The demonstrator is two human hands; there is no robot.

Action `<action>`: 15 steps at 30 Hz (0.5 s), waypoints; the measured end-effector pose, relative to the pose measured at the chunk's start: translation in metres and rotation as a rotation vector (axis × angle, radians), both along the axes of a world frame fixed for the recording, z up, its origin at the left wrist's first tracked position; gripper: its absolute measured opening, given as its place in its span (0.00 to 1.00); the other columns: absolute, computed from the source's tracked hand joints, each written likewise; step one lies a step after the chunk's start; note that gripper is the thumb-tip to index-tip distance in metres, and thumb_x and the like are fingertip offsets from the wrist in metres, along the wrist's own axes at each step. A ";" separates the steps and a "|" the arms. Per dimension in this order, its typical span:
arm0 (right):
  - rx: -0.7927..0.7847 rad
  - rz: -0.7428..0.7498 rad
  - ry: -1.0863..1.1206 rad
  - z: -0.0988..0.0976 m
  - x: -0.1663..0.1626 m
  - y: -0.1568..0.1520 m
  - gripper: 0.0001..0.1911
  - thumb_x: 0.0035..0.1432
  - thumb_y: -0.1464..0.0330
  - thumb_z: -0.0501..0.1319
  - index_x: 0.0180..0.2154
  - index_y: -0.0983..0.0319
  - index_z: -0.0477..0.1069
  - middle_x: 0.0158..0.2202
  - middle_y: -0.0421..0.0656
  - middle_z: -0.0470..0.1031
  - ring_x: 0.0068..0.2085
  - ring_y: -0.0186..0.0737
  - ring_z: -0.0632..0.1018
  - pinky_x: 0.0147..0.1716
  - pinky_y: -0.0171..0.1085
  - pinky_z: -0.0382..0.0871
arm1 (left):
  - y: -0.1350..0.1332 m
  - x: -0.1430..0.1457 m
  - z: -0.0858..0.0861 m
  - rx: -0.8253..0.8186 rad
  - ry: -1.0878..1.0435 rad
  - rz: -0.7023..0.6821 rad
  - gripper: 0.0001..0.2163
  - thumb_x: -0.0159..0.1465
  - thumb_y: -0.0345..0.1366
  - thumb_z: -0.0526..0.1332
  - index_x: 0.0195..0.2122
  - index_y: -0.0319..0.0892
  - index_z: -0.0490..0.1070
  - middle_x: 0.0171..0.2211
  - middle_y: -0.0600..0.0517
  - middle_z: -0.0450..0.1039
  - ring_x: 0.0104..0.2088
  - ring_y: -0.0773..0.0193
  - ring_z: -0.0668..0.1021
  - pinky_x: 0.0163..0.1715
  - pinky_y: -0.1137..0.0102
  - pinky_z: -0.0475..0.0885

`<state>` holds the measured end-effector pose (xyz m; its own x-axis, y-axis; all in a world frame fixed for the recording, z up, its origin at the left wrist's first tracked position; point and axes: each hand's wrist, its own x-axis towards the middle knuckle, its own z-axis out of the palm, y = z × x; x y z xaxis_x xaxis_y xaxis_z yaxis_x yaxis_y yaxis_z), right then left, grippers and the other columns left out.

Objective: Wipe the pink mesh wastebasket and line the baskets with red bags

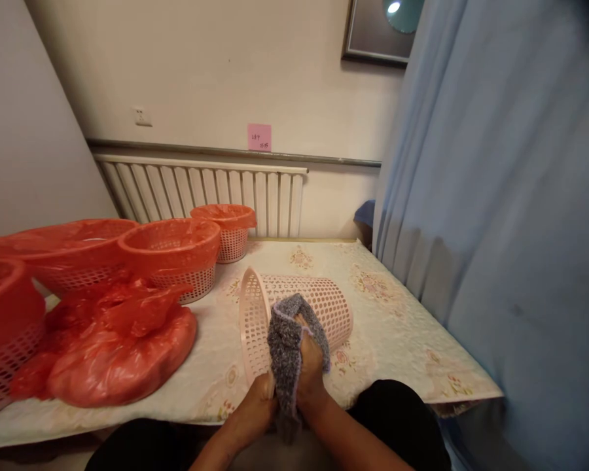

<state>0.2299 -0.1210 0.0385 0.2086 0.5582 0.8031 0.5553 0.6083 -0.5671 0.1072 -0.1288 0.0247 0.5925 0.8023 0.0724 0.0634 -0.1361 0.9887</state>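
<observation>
A grey cloth (285,340) with a pale purple edge hangs bunched between my hands at the table's front edge. My right hand (310,366) is closed around its folded upper part. Lower down on the left, my left hand (264,396) grips the cloth's side, its fingers partly hidden. Just behind the cloth, a pale pink perforated plastic basket (324,304) lies on its side, its mouth facing left. The cloth covers part of the basket, and I cannot tell whether they touch.
On the left stand several baskets lined with red plastic bags, among them a middle basket (169,255) and a small rear basket (233,239). A full red plastic bag (122,360) lies before them. The table (402,340) has a floral cover. A blue curtain (510,216) hangs right.
</observation>
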 end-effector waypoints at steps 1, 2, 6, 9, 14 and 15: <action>-0.009 0.003 -0.009 0.006 0.003 0.002 0.19 0.61 0.69 0.53 0.52 0.58 0.71 0.42 0.47 0.78 0.44 0.47 0.77 0.48 0.46 0.70 | -0.002 0.000 0.001 -0.002 -0.002 -0.015 0.13 0.58 0.39 0.63 0.42 0.40 0.79 0.35 0.48 0.81 0.46 0.50 0.77 0.51 0.58 0.71; -0.027 0.005 -0.008 0.013 0.007 0.004 0.18 0.61 0.70 0.53 0.51 0.58 0.72 0.42 0.46 0.78 0.43 0.46 0.77 0.47 0.45 0.70 | -0.004 -0.001 0.001 -0.004 0.001 -0.033 0.13 0.59 0.38 0.62 0.43 0.40 0.79 0.35 0.48 0.81 0.47 0.51 0.77 0.52 0.58 0.71; -0.123 0.009 0.063 0.034 0.017 0.008 0.16 0.63 0.70 0.52 0.48 0.58 0.74 0.44 0.45 0.78 0.43 0.42 0.77 0.47 0.42 0.70 | -0.013 0.000 0.002 0.062 0.000 -0.077 0.11 0.61 0.33 0.59 0.41 0.41 0.80 0.41 0.50 0.81 0.49 0.52 0.76 0.56 0.59 0.67; -0.144 0.000 0.086 0.037 0.021 0.008 0.16 0.64 0.71 0.51 0.47 0.59 0.74 0.46 0.45 0.77 0.44 0.42 0.76 0.48 0.42 0.69 | -0.016 0.001 0.005 0.092 -0.011 -0.108 0.11 0.61 0.33 0.60 0.42 0.41 0.79 0.42 0.50 0.80 0.50 0.52 0.76 0.56 0.59 0.67; -0.125 0.002 0.031 0.028 0.024 0.004 0.16 0.62 0.71 0.53 0.48 0.58 0.74 0.47 0.44 0.78 0.43 0.43 0.77 0.46 0.42 0.71 | -0.008 0.008 0.012 0.061 0.013 0.074 0.15 0.60 0.34 0.60 0.48 0.38 0.75 0.45 0.47 0.80 0.48 0.51 0.77 0.52 0.61 0.71; -0.117 0.002 0.028 0.027 0.025 0.003 0.15 0.62 0.71 0.53 0.47 0.58 0.74 0.46 0.44 0.78 0.44 0.43 0.77 0.46 0.42 0.71 | -0.005 0.010 0.013 0.053 -0.003 0.119 0.16 0.60 0.33 0.59 0.50 0.38 0.74 0.46 0.47 0.79 0.49 0.52 0.77 0.53 0.60 0.70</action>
